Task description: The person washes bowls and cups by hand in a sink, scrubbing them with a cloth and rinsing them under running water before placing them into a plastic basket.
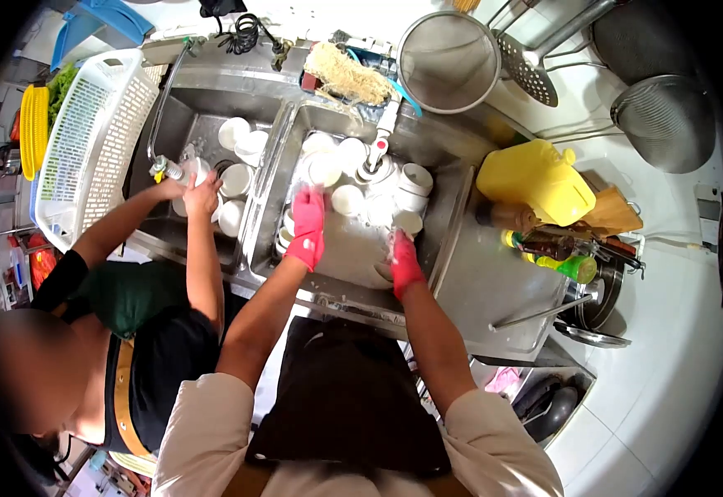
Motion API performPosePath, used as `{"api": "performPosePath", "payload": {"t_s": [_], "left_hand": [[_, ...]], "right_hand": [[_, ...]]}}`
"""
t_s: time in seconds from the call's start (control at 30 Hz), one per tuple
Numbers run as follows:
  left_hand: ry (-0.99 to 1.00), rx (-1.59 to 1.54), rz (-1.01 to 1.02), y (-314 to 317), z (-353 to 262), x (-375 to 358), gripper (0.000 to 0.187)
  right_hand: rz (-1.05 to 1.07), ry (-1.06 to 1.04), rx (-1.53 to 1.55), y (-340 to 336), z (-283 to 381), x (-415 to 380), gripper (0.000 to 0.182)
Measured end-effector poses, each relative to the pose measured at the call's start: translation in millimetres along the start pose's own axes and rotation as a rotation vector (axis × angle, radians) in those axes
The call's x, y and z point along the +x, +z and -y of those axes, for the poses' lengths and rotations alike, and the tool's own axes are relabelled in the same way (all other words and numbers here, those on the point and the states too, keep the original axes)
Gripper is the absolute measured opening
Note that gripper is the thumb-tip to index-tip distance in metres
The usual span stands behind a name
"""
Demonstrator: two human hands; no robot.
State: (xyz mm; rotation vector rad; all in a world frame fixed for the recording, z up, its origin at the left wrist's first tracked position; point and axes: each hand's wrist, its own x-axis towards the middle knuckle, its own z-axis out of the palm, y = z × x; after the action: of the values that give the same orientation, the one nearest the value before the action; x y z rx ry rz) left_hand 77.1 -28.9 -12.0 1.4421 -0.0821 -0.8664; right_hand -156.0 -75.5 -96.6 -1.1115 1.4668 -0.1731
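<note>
Pink rubber gloves cover both my hands over the right-hand sink basin (341, 277). My left hand (308, 228) reaches in at the left side, its fingertips smeared by motion close to a white bowl (324, 169). Stacked white dishes (285, 240) stand beside its wrist. Toward the right wall, my right hand (404, 263) has curled, foam-flecked fingers just below a white cup (408, 222). A greyish curved edge shows beside this hand; I cannot tell what it grips. Several more white cups and bowls (347, 200) crowd the basin's far half, under the tap (378, 145).
At the left basin (181, 103), another person's hands (202, 195) hold a white cup under running water. A white plastic basket (88, 157) stands beyond. Right of my basin are a yellow jug (535, 180), bottles (577, 267) and a metal pot (600, 302). Strainers (448, 62) hang behind.
</note>
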Motion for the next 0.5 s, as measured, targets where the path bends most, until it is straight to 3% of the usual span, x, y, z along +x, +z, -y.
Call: {"api": "performPosePath", "payload": {"t_s": [0.03, 0.1, 0.23, 0.3, 0.4, 0.5], "left_hand": [[-0.002, -0.003, 0.006, -14.4, 35.9, 14.7, 0.014], [-0.542, 0.378, 0.120, -31.4, 88.0, 20.5, 0.015], [-0.737, 0.462, 0.153, -25.5, 149.4, 13.4, 0.019], [-0.096, 1.017, 0.367, -1.4, 162.7, 2.4, 0.017], [-0.209, 1.167, 0.542, 17.9, 185.2, 2.9, 0.030], [-0.185, 1.164, 0.527, 22.9, 210.5, -24.2, 0.030]], "right_hand": [[0.039, 0.222, 0.461, -9.4, 20.5, -9.3, 0.028], [0.065, 0.148, 0.596, -25.2, 40.3, -33.7, 0.028], [0.102, 0.029, 0.907, -38.7, 40.0, -59.8, 0.029], [0.061, 0.031, 0.882, -48.4, 50.7, -73.6, 0.032], [0.019, 0.009, 0.771, -62.8, 57.7, -89.0, 0.034], [0.015, -0.033, 0.663, -72.0, 51.8, -96.8, 0.036]]}}
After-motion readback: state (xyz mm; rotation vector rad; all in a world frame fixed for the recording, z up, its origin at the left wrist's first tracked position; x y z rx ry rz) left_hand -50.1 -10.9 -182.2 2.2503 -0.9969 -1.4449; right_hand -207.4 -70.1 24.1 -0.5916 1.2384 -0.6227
